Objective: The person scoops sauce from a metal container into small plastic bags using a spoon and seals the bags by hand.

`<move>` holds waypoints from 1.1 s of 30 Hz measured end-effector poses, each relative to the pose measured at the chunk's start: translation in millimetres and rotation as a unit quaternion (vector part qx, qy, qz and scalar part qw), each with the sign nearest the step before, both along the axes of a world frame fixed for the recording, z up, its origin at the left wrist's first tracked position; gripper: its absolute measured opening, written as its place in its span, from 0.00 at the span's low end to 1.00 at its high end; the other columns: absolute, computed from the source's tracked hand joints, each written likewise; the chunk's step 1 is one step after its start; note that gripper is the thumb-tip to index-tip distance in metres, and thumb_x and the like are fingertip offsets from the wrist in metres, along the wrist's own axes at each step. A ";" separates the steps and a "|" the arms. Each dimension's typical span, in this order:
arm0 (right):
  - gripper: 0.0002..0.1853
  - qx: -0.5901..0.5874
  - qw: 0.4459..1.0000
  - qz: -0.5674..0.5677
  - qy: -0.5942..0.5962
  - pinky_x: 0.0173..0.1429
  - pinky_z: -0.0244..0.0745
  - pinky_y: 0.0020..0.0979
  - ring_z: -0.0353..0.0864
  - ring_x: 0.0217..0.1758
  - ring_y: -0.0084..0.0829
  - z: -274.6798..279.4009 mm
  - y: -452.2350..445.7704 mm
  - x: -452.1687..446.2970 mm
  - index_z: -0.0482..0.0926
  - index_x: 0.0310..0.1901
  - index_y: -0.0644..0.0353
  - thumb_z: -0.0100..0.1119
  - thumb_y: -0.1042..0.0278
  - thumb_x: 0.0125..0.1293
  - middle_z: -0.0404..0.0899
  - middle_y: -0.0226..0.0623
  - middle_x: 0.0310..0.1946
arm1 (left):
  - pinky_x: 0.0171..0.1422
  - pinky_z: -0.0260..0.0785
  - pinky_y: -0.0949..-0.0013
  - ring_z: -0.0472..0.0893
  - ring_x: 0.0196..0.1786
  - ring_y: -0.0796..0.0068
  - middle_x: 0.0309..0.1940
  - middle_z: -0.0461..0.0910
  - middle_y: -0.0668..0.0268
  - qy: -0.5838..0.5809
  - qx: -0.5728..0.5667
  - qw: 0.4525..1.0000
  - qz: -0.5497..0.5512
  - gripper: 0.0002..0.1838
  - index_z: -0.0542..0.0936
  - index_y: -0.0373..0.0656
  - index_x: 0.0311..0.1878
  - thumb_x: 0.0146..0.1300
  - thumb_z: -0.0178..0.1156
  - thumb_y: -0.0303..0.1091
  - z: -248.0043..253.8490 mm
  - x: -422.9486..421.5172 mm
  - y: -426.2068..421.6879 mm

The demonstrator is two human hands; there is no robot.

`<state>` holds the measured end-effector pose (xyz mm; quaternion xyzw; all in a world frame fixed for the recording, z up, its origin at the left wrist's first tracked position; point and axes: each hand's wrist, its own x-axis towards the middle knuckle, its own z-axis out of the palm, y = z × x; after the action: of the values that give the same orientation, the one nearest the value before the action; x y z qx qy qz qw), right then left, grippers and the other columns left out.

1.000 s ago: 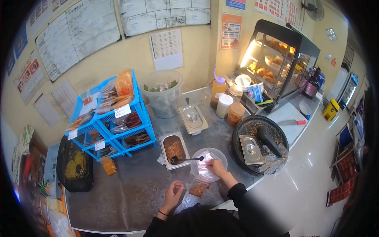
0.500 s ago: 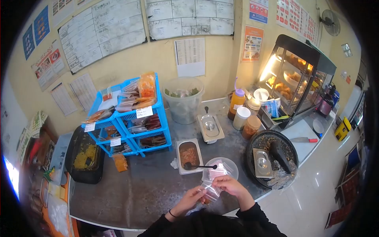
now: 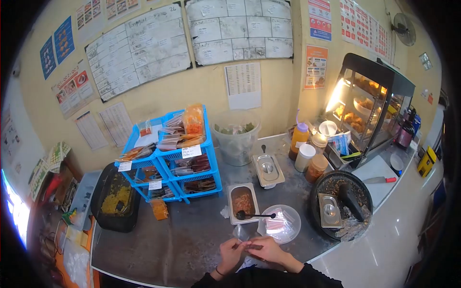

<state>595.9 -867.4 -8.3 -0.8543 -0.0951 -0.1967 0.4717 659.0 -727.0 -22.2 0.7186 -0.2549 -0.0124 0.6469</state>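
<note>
Near the counter's front edge, my left hand [image 3: 231, 254] and my right hand [image 3: 267, 250] meet, fingers pinched on a small clear plastic bag [image 3: 241, 234]. Just beyond them is a steel pan [image 3: 232, 217] of reddish chopped food, a black spoon [image 3: 259, 215] lying across its rim. The spoon's handle reaches over a round plastic container [image 3: 294, 232] that holds clear bags. A lidded steel pan [image 3: 268, 171] stands farther back. My fingers partly hide the bag.
Blue stacked baskets [image 3: 169, 166] with filled packets stand left of centre, beside a black tray [image 3: 115, 199] of yellow food. A stone mortar [image 3: 341, 205] with pestle and steel lid is at right. Behind are a clear bucket [image 3: 236, 139], bottles, jars and a heated display case [image 3: 367, 108].
From the round container, my right hand has come back to my left hand. A small bag is now between them. The view has shifted, so the counter sits lower and farther right.
</note>
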 end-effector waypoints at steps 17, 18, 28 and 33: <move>0.08 0.179 0.954 0.003 0.240 0.26 0.68 0.21 0.75 0.21 0.17 3.5 -2.3 -5.1 0.80 0.32 0.65 0.59 0.69 0.54 0.78 0.32 0.18 | 0.31 0.67 0.68 0.77 0.28 0.66 0.28 0.75 0.59 -0.082 0.116 0.984 -0.112 0.04 0.73 0.38 0.36 0.59 0.55 0.27 7.0 -2.3 7.3; 0.09 0.188 0.952 0.004 0.242 0.25 0.68 0.22 0.75 0.21 0.17 2.5 -2.7 -5.0 0.81 0.32 0.64 0.60 0.67 0.54 0.78 0.32 0.17 | 0.32 0.68 0.66 0.76 0.29 0.61 0.28 0.75 0.58 -0.087 0.122 0.981 -0.124 0.04 0.73 0.38 0.35 0.59 0.54 0.27 7.9 -1.3 7.6; 0.10 -0.034 0.991 -0.126 0.041 0.23 0.68 0.30 0.74 0.16 0.35 -6.3 10.7 -2.5 0.73 0.18 0.65 0.62 0.68 0.44 0.74 0.42 0.16 | 0.32 0.67 0.59 0.75 0.32 0.50 0.27 0.73 0.54 -0.152 0.165 0.966 -0.124 0.05 0.71 0.39 0.35 0.59 0.53 0.29 4.8 1.6 5.0; 0.08 0.009 0.987 -0.156 0.026 0.21 0.66 0.29 0.74 0.16 0.32 -12.4 14.0 -3.2 0.75 0.20 0.65 0.61 0.70 0.47 0.74 0.42 0.15 | 0.32 0.67 0.59 0.75 0.31 0.51 0.28 0.74 0.55 -0.151 0.163 0.963 -0.154 0.05 0.72 0.38 0.33 0.58 0.54 0.30 8.2 5.1 8.2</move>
<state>592.6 -853.4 -20.7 -0.8592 0.0530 -0.2462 0.4454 664.2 -718.9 -14.0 0.7598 -0.4517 -0.0442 0.4655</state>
